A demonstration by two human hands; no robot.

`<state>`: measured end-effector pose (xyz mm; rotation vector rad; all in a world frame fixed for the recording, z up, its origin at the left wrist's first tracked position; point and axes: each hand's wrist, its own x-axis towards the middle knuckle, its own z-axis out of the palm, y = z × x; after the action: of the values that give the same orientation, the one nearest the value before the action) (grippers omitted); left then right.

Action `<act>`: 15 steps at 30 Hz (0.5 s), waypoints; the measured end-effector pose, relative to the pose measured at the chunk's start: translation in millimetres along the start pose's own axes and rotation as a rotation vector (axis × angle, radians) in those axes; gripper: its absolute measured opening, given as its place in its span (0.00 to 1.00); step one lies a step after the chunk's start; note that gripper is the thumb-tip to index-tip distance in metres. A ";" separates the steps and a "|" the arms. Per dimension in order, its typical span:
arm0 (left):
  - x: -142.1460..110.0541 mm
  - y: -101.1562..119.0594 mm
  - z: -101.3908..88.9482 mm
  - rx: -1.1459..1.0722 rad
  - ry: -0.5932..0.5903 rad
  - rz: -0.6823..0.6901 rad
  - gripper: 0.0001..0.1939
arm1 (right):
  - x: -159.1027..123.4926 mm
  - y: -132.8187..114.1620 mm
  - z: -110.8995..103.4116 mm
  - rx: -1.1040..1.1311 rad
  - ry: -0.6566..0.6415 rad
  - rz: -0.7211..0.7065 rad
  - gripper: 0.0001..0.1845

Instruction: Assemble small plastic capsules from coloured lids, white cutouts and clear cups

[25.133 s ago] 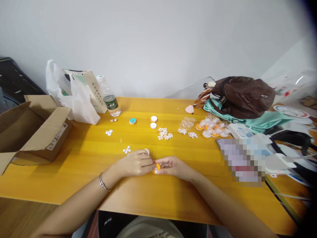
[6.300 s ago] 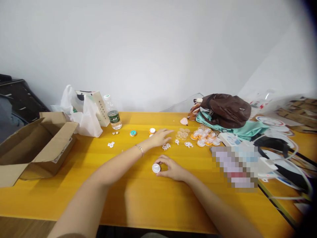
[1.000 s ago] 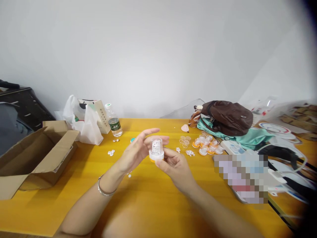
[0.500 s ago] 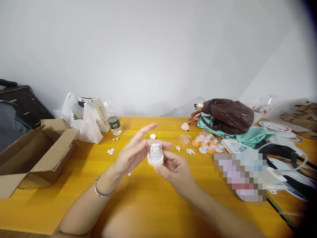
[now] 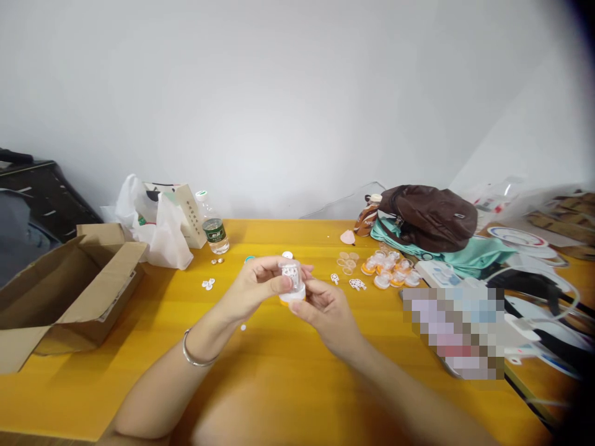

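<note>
Table (image 5: 69, 396) is bearing a cardboard box (image 5: 88, 294) on the left and a brown bag (image 5: 432, 217) on the right. The left hand (image 5: 253, 285) is curling, half closed, around the clear top of a domed container (image 5: 292, 297), while the right hand (image 5: 332, 313) is gripping its white-and-orange base. The container is being held upright between both hands, and white discs (image 5: 209, 284) are lying left of them.

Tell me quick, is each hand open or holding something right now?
Left hand: closed, holding the clear dome.
Right hand: closed, holding the white-and-orange base under it.
</note>
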<state>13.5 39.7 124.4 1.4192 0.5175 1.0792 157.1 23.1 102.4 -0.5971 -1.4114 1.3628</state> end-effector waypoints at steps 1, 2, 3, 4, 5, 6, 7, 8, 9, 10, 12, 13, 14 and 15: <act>-0.3 0.1 1.2 -0.008 -0.004 0.010 0.14 | -0.2 0.9 -0.2 0.019 -0.002 0.000 0.05; -0.5 0.3 2.1 -0.021 -0.011 0.021 0.14 | -0.3 1.6 -0.4 0.038 -0.006 -0.001 0.05; -0.5 0.6 2.2 -0.033 -0.019 0.029 0.14 | -0.4 2.2 -0.7 0.054 -0.007 -0.004 0.05; -0.2 0.9 1.4 -0.040 -0.034 0.033 0.14 | -0.4 2.6 -1.0 0.068 -0.012 -0.005 0.06; 0.5 1.2 -0.5 -0.037 -0.071 0.026 0.15 | -0.2 2.8 -1.4 0.084 -0.018 -0.003 0.06; 1.6 1.4 -3.4 -0.026 -0.125 0.014 0.16 | 0.2 3.0 -1.8 0.104 -0.028 0.001 0.07; 3.0 1.6 -7.1 -0.007 -0.191 0.000 0.17 | 0.6 3.1 -2.1 0.130 -0.038 0.010 0.07; 4.6 1.6 -11.2 0.018 -0.259 -0.014 0.19 | 1.1 3.4 -2.1 0.160 -0.046 0.021 0.08; 6.2 1.6 -15.2 0.043 -0.317 -0.023 0.20 | 1.5 3.8 -1.9 0.190 -0.051 0.034 0.09; 7.6 1.5 -18.8 0.065 -0.351 -0.026 0.21 | 1.9 4.5 -1.5 0.218 -0.057 0.049 0.09; 9.1 1.1 -23.7 0.080 -0.350 -0.025 0.19 | 2.0 6.3 0.2 0.268 -0.072 0.084 0.09; 9.2 0.7 -24.8 0.069 -0.341 -0.031 0.19 | 1.7 7.4 1.2 0.295 -0.086 0.106 0.10; 8.9 0.4 -25.1 0.047 -0.333 -0.044 0.19 | 1.2 8.4 2.2 0.325 -0.102 0.133 0.11; 8.3 0.2 -24.9 0.020 -0.328 -0.064 0.19 | 0.6 9.2 3.0 0.351 -0.114 0.164 0.11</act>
<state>-3.6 59.6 123.4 1.5490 0.3347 0.7716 151.5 24.5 94.7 -0.4139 -1.1911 1.7517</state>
